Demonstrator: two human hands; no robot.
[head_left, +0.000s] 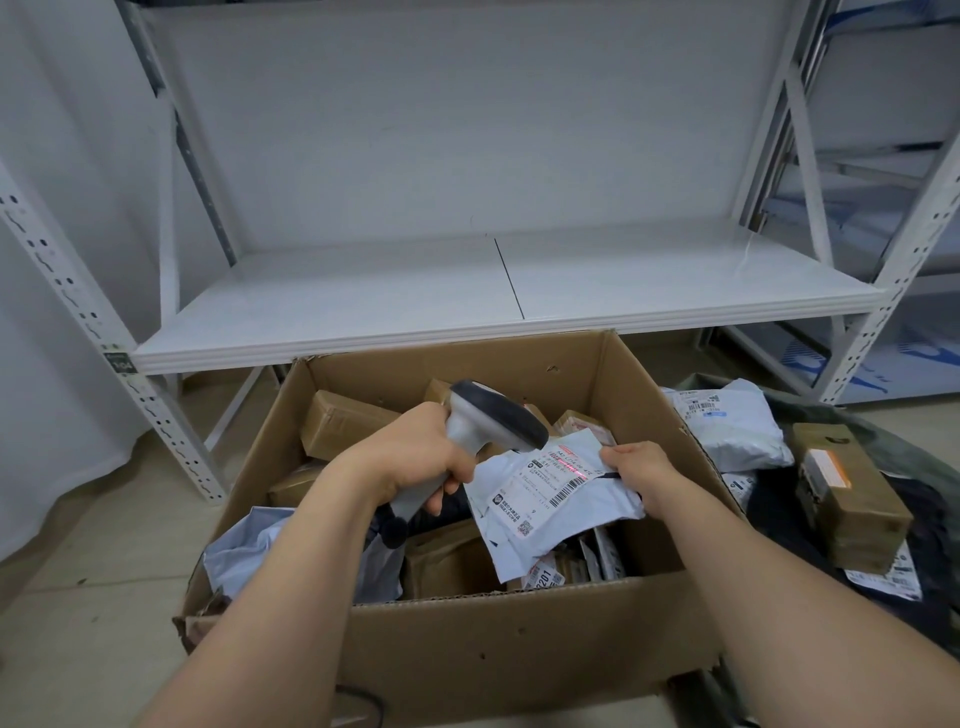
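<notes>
Head view: a white poly mailer (524, 540) is held over an open cardboard box (519, 639), and a barcode scanner (493, 421) is aimed at it.
Left hand: the scanner's grey grip is wrapped by the curled fingers of the left hand (415, 457); the trigger finger cannot be made out.
Right hand: the mailer's upper right edge is pinched by the right hand (639, 467), thumb on top, the other fingers tucked beneath.
Progress: a red scan line (576, 470) is cast across the shipping label (540, 486), close to the long barcode, so a read is judged to be under way, not confirmed.
Left to do: the mailer is not yet set down, and many parcels are seen in the box.
Mailer's look: soft, pale, crumpled plastic; the label is wrinkled, with a small square code printed at its lower end.
Alongside: a grey mailer (732, 426) and a brown carton (852, 499) are piled outside the box, to its right.
</notes>
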